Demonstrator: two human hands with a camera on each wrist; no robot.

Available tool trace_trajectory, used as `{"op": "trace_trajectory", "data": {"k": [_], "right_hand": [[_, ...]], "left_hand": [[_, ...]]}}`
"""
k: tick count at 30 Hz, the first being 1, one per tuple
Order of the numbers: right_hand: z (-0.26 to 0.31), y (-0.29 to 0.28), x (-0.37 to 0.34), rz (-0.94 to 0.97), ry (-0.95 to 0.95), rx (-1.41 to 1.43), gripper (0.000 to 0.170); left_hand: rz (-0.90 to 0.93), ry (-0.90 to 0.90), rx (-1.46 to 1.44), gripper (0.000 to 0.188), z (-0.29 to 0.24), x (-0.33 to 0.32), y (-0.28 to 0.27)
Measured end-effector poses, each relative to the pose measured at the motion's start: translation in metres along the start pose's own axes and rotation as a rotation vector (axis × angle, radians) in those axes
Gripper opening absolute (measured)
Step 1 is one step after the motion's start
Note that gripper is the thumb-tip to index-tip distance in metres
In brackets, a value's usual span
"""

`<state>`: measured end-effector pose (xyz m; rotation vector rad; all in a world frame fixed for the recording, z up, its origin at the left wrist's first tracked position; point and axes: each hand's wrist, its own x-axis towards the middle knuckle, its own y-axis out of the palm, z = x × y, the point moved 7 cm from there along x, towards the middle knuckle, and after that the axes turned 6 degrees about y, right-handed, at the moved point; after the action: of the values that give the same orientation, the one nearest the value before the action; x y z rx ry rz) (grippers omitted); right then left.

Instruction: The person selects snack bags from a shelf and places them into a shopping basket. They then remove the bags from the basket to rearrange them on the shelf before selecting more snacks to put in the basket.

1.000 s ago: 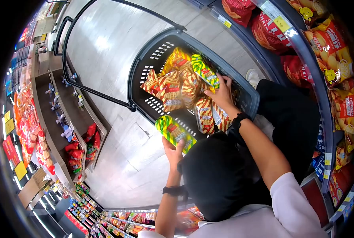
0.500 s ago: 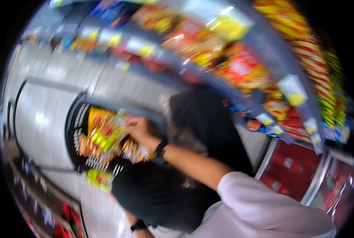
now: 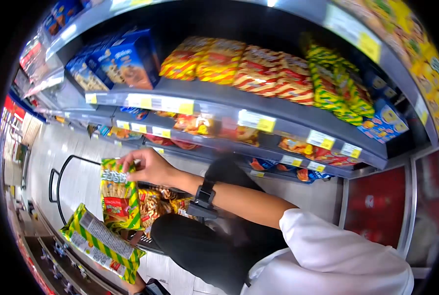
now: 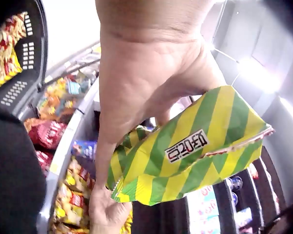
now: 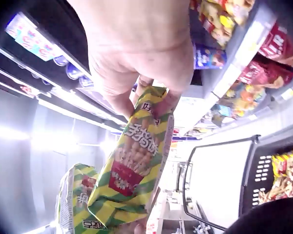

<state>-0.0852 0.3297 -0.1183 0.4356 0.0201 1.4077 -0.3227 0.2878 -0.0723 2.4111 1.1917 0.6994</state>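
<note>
My right hand [image 3: 148, 167] pinches the top end of a green-and-yellow striped snack bag [image 3: 118, 194], which hangs upright with its printed front showing. A second green-and-yellow striped bag [image 3: 104, 243] lies tilted in my left hand [image 4: 146, 73], back label up in the head view. That bag mostly hides the left hand from the head camera. In the right wrist view the two bags overlap, low in the picture. Beneath and beside them, the dark shopping basket [image 5: 260, 180] contains several brown-striped and yellow snack bags [image 3: 155, 204], partly covered by my knee.
In front runs a shelf [image 3: 204, 91] with blue boxes [image 3: 131, 59], yellow-red bags [image 3: 219, 61], red-striped bags [image 3: 278, 73] and green-and-yellow bags [image 3: 332, 81]. Lower shelves carry more snacks. The basket's handle [image 3: 52, 187] reaches over the floor. A red cabinet [image 3: 379, 216] stands right.
The head view has turned from the basket toward the shelf. My right hand has lifted a green-and-yellow bag out of the basket. The left hand's bag is now raised beside it.
</note>
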Motion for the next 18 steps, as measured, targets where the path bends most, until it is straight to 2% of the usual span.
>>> {"op": "trace_trajectory", "data": {"k": [3,4,7,8,9,10,12,13,15,16,18], "right_hand": [[0.065,-0.018,-0.02,-0.006,-0.066,-0.062,0.011],[0.083,-0.024,-0.029,-0.01,-0.145,-0.054,0.01],[0.12,-0.046,-0.066,-0.101,-0.162,-0.17,0.007],[0.138,-0.048,-0.084,-0.161,-0.243,-0.374,0.009],[0.158,-0.048,-0.102,-0.221,-0.319,-0.58,0.013],[0.165,-0.049,-0.116,-0.189,-0.238,-0.579,0.033],[0.178,-0.053,-0.143,-0.134,-0.195,-0.716,0.059],[0.189,-0.061,-0.156,-0.146,-0.192,-0.716,0.059],[0.211,-0.069,-0.177,-0.063,-0.238,-0.871,0.077],[0.22,-0.072,-0.187,-0.073,-0.236,-0.865,0.077],[0.225,-0.084,-0.197,-0.142,-0.065,-0.971,0.09]], "left_hand": [[0.128,-0.026,-0.008,0.099,-0.009,0.007,0.063],[0.17,-0.038,-0.013,0.1,-0.008,0.009,0.083],[0.263,-0.114,-0.036,0.102,0.011,0.007,0.136],[0.288,-0.141,-0.043,0.103,0.02,0.007,0.153],[0.314,-0.169,-0.055,0.104,0.03,0.008,0.169],[0.341,-0.196,-0.065,0.105,0.038,0.007,0.183],[0.386,-0.243,-0.083,0.107,0.052,0.007,0.21],[0.399,-0.27,-0.093,0.107,0.059,0.006,0.22],[0.437,-0.311,-0.098,0.109,0.072,0.007,0.242],[0.457,-0.328,-0.101,0.11,0.077,0.007,0.252],[0.483,-0.356,-0.1,0.112,0.088,0.009,0.269]]}}
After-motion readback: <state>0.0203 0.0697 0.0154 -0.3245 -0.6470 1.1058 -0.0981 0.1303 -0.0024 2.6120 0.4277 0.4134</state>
